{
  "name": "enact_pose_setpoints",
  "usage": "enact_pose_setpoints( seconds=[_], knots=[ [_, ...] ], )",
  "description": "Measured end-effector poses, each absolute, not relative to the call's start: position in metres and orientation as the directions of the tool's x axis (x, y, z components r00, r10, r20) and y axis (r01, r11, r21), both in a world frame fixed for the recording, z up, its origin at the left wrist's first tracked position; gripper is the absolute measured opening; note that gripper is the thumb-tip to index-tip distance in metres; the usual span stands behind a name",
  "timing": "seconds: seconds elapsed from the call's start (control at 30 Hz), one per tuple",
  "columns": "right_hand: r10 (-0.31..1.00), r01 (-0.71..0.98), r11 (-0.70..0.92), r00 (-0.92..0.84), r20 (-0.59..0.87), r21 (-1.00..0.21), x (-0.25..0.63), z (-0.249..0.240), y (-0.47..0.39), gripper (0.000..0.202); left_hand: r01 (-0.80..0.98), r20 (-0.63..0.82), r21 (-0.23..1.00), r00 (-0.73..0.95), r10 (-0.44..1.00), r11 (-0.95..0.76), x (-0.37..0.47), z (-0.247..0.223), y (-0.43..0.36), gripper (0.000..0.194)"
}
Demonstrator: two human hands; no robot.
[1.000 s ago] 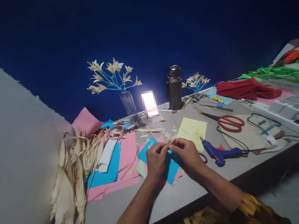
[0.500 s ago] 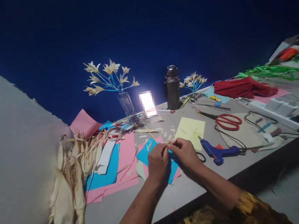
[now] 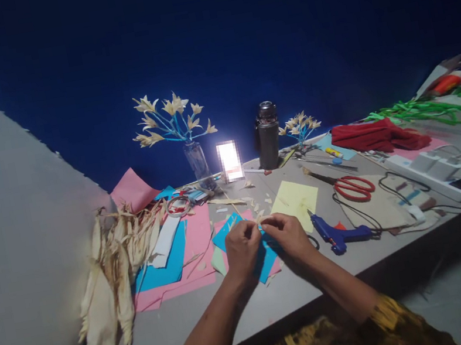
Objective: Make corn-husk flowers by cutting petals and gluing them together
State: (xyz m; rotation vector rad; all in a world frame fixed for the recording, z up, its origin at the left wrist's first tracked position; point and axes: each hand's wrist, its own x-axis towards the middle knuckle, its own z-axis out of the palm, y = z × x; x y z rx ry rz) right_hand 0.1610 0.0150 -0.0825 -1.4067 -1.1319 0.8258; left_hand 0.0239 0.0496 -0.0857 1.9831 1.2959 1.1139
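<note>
My left hand (image 3: 243, 250) and my right hand (image 3: 290, 239) meet in front of me, fingertips close together. Both are closed in a pinch on a small pale strip of corn husk (image 3: 260, 222), mostly covered by the fingers. Beneath them lie blue paper (image 3: 268, 261) and pink scraps. Just beyond is a yellow sheet (image 3: 294, 199) with husk bits on it. A blue glue gun (image 3: 339, 238) rests to the right of my right hand, and part of a dark scissor handle (image 3: 313, 241) shows beside that hand.
Dried corn husks (image 3: 99, 314) are heaped at the left wall. A glass vase (image 3: 199, 166) with husk flowers (image 3: 174, 106) and a dark flask (image 3: 268, 142) stand at the back. Red-handled scissors (image 3: 357, 188), a red cloth (image 3: 378, 136) and a power strip (image 3: 431, 175) lie rightward.
My fingertips have shifted slightly around the husk strip, and a small gap now shows between the hands. The whole view has moved a little; the table things stay put.
</note>
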Motion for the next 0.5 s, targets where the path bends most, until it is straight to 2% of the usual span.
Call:
enact_pose_setpoints(
  seconds=[0.1, 0.17, 0.23, 0.33, 0.4, 0.5],
  knots=[
    [0.952, 0.344, 0.04, 0.272, 0.14, -0.938, 0.184, -0.075, -0.002, 0.022, 0.468, 0.333, 0.794, 0.202, 0.921, -0.389, 0.024, -0.083, 0.05, 0.016],
    [0.945, 0.514, 0.039, 0.258, 0.199, -0.857, 0.21, -0.073, -0.02, 0.023, 0.46, 0.331, 0.799, 0.2, 0.922, -0.386, 0.024, -0.082, 0.051, 0.017],
    [0.932, 0.671, 0.049, 0.235, 0.275, -0.74, 0.242, -0.075, -0.04, 0.022, 0.453, 0.32, 0.807, 0.202, 0.925, -0.378, 0.025, -0.083, 0.051, 0.017],
    [0.942, 0.857, 0.076, 0.106, 0.318, -0.51, 0.29, -0.086, -0.067, 0.022, 0.449, 0.302, 0.812, 0.222, 0.927, -0.373, 0.027, -0.085, 0.051, 0.015],
    [0.957, 0.915, 0.116, 0.001, 0.29, -0.387, 0.312, -0.093, -0.079, 0.029, 0.453, 0.299, 0.805, 0.247, 0.922, -0.383, 0.028, -0.086, 0.05, 0.015],
    [0.968, 0.94, 0.173, -0.106, 0.229, -0.294, 0.328, -0.097, -0.085, 0.039, 0.478, 0.283, 0.785, 0.289, 0.915, -0.394, 0.03, -0.087, 0.049, 0.015]
  ],
)
